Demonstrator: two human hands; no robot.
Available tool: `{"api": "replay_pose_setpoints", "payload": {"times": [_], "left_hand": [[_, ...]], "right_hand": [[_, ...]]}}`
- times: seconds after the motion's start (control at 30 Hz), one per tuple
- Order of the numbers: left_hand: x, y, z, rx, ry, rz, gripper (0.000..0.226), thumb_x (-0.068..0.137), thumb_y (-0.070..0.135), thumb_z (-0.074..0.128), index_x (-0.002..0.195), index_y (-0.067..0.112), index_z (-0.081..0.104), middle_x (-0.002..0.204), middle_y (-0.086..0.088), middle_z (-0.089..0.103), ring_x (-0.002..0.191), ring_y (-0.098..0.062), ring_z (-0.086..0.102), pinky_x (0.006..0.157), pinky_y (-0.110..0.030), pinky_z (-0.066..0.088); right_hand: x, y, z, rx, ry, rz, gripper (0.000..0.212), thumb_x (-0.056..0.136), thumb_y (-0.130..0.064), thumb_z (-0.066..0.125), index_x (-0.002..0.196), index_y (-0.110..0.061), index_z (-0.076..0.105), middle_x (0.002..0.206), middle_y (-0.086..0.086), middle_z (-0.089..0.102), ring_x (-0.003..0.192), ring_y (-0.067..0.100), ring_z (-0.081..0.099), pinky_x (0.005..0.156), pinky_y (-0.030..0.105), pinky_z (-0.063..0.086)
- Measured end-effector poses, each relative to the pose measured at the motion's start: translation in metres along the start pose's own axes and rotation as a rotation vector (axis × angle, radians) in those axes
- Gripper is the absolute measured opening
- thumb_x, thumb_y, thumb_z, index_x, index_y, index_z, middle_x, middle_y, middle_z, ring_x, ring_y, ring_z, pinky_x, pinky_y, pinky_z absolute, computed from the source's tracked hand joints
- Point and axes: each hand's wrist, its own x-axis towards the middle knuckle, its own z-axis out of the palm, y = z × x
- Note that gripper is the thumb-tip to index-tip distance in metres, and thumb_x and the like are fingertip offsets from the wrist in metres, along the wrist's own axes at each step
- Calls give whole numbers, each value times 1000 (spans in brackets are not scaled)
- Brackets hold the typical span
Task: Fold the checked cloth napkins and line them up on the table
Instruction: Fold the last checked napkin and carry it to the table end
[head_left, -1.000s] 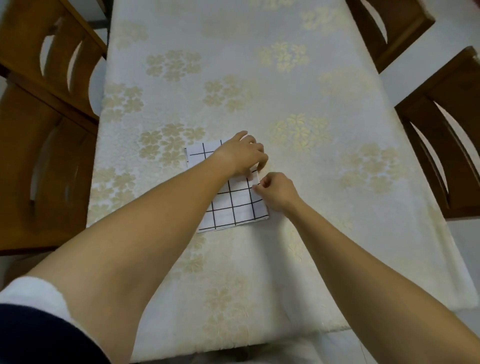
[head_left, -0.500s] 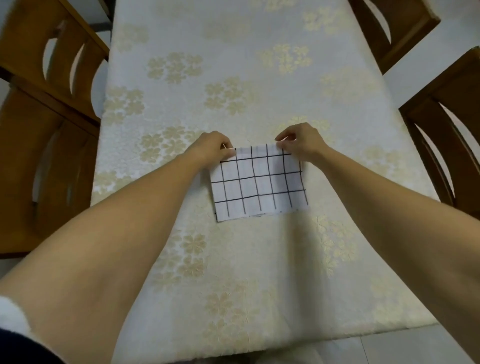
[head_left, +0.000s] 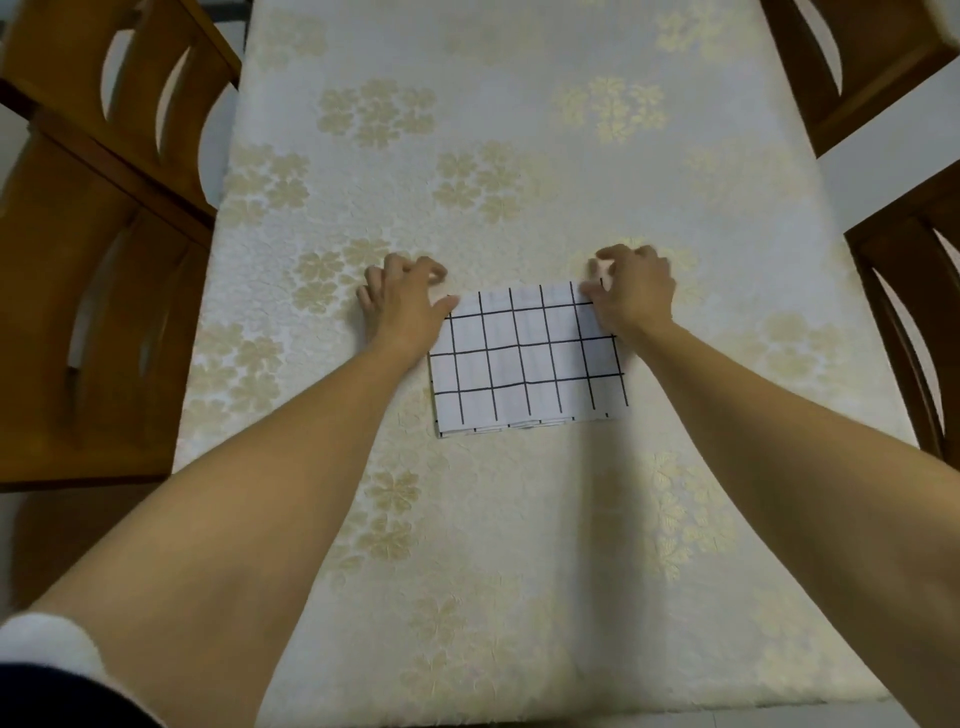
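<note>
Currently one checked napkin (head_left: 527, 364) lies flat near the middle of the table (head_left: 467, 597), on the pale flowered tablecloth. It is folded into a tidy rectangle, long side running left to right. Stacked layer edges show along its near edge, so it is more than one thickness.

Left hand (head_left: 400, 306): sits at the far left corner of the napkin. The thumb tip touches that corner. The fingers are loosely curled and rest on the tablecloth just beyond the cloth; they hold nothing.

Right hand (head_left: 631, 296): covers the far right corner. The thumb lies along the far edge and the fingers are curled above it. Whether it pinches the corner or only presses on it cannot be told from this angle.

Progress, as a judgement: the folding of this napkin looks finished or nearly so. The edges look square and the cloth lies flat, apart from a slight offset between layers at the near edge. Both hands appear to be squaring or setting down the far edge. No other napkin is in view, folded or unfolded, so no row exists yet. This piece reads as the first in the line. The lining-up part of the task remains to be done.

Surroundings: wooden chairs stand at the table's left side (head_left: 104, 260) and right side (head_left: 914, 322).
</note>
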Motion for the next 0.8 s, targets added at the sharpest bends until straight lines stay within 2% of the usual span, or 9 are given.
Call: {"api": "replay_pose_setpoints", "payload": {"times": [0.07,0.13,0.2,0.23,0.33,0.4,0.5,0.6,0.8], "left_hand": [[-16,4,7,101,159,54,47,97,42,61,140,26,53,150,-5,40,139,-30,32,114,-42,25],[-32,16,18,70,180,138,51,103,36,51,151,21,43,162,-6,31,151,-30,21,125,-46,13],[-47,28,36,156,80,239,54,107,31,41,158,17,30,168,-6,20,156,-28,10,128,-44,2],[-53,31,46,232,19,267,57,108,31,37,161,15,22,170,-5,13,157,-27,4,128,-44,-2],[-60,23,67,361,-89,245,59,110,39,18,162,21,-3,171,3,-10,157,-23,-12,127,-45,-6],[-58,19,67,345,-89,228,58,108,44,9,162,29,-8,170,7,-14,156,-20,-15,127,-45,-6],[-58,17,63,337,-89,228,60,106,52,9,161,35,-8,170,7,-14,156,-20,-14,127,-46,-4],[-60,7,57,358,-95,207,65,103,62,7,160,37,-13,169,7,-17,156,-21,-15,127,-47,-4],[-59,-21,41,388,-105,168,70,102,62,0,159,28,-20,167,9,-24,155,-17,-18,126,-49,-6]], "right_hand": [[-13,-10,5,-174,136,-142,50,98,-32,59,144,-16,50,143,15,49,134,38,41,111,48,32],[-34,-24,18,-184,195,-368,51,103,-28,50,149,-9,44,151,18,45,141,40,37,118,53,27],[-58,-35,42,-205,60,-539,52,106,-26,36,154,-7,35,160,15,36,150,37,27,124,51,17],[-69,-38,54,-229,-33,-567,55,106,-28,27,157,-7,30,163,12,30,153,33,20,126,48,10],[-83,-29,73,-244,-174,-495,60,106,-36,11,162,-14,12,170,2,10,157,22,0,127,41,-3],[-82,-18,75,-297,-146,-454,59,108,-40,10,162,-19,2,170,-3,0,156,18,-9,126,40,-6],[-77,-8,67,-346,-154,-400,68,105,-56,9,162,-21,-7,168,-5,-15,154,18,-17,125,40,-10],[-73,6,54,-362,-141,-332,77,101,-67,9,161,-23,-10,168,-6,-16,154,18,-19,126,42,-9],[-68,30,30,-399,-186,-285,76,101,-66,6,160,-23,-13,168,-7,-18,154,17,-21,125,47,-10]]}}
